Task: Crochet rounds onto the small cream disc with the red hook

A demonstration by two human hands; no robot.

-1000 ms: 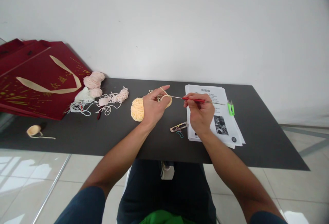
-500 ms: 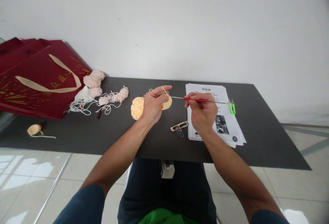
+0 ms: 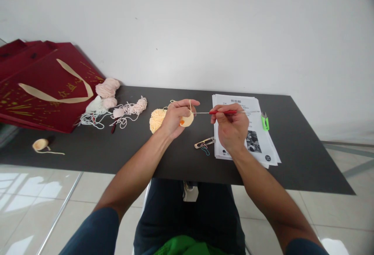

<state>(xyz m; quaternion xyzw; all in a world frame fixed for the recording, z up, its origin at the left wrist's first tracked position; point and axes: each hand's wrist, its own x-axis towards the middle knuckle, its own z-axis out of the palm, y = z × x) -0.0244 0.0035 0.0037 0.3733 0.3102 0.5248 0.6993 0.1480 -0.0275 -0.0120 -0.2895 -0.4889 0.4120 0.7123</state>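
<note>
Between the thumb and fingers of my left hand (image 3: 176, 117) is a small round piece of pale yellow crochet (image 3: 187, 120) with an orange spot near its edge. A strand of the same yarn (image 3: 190, 105) runs up over my raised index finger. My right hand (image 3: 233, 127) grips a crochet hook (image 3: 230, 112) by its red handle, and the metal shaft points left. Its tip meets the upper edge of the crochet; the exact stitch is too small to make out. A yellow ball of yarn (image 3: 157, 119) lies just left of my left hand, partly behind it.
Printed sheets (image 3: 257, 130) lie under my right hand, with green thread snips (image 3: 265, 121) at their right edge. Yellow snips (image 3: 203, 142) and stitch markers (image 3: 206, 151) are nearer me. Pink yarn (image 3: 137, 106), dark red bags (image 3: 43, 87) and a small crocheted cup (image 3: 40, 144) are at left.
My left hand has turned slightly, and more of the crochet's face shows. The yarn strand now stands nearly upright at the index finger. The hook has levelled a little.
</note>
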